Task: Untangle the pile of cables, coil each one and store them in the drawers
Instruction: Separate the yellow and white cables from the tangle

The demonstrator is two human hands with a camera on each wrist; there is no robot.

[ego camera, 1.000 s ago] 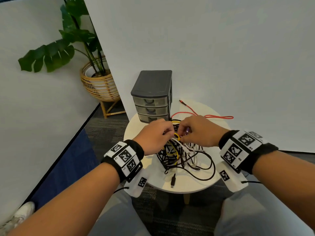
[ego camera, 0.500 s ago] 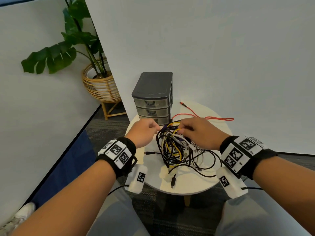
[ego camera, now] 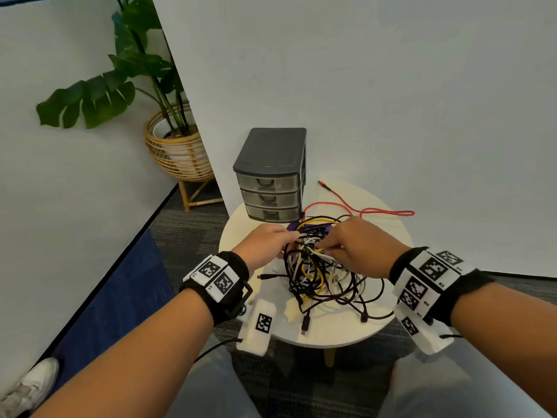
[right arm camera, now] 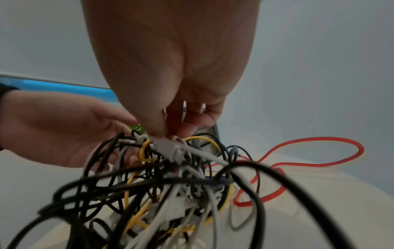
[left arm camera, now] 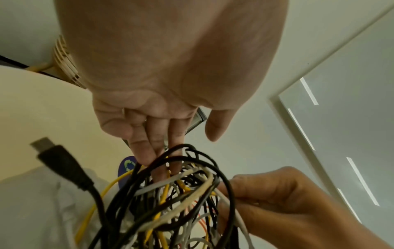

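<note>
A tangled pile of cables (ego camera: 319, 276) sits mid-table, black, white, grey and yellow strands looped through one another (no telling where one ends), with black plugs trailing toward the near edge. A red cable (ego camera: 364, 210) runs out of the heap and snakes away behind it on the right, its plug end lying free. Just behind the pile stands the grey drawer unit (ego camera: 272, 176), upright, three translucent drawers all closed.

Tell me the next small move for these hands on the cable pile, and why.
Probably draw the white cable slowly out with the right hand, which already pinches it, while the left hand's straight fingers steady the tangle; black and yellow loops cross it.
</note>
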